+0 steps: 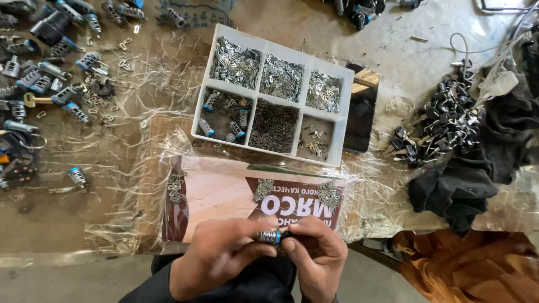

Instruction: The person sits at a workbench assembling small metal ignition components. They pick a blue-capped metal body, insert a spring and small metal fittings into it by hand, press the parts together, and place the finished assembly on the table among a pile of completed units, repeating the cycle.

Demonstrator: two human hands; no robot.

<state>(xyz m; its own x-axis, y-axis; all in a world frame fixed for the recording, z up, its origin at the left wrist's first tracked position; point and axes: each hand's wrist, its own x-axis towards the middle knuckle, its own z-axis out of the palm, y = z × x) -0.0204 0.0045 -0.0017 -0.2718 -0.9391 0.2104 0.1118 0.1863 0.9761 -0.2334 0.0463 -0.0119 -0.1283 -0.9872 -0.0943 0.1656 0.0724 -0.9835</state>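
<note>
Now, held thing: a small silver lock cylinder with a blue band (pixel 269 236) is being held low over the desk (pixel 101 168).
Long axis: lying left-right between both hands.
Left hand (pixel 216 255): grip closed on cylinder.
Right hand (pixel 314 252): fingertips being pinched onto its end.

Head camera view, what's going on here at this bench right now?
A person holds a small metal cylinder with a blue band in both hands, left hand and right hand, close to the body. Just beyond the hands lies a printed card with little heaps of metal bits on it. Further back is a white divided tray of sorted small metal parts. More cylinders are scattered to the left, and a pile of black-headed keys lies to the right.
</note>
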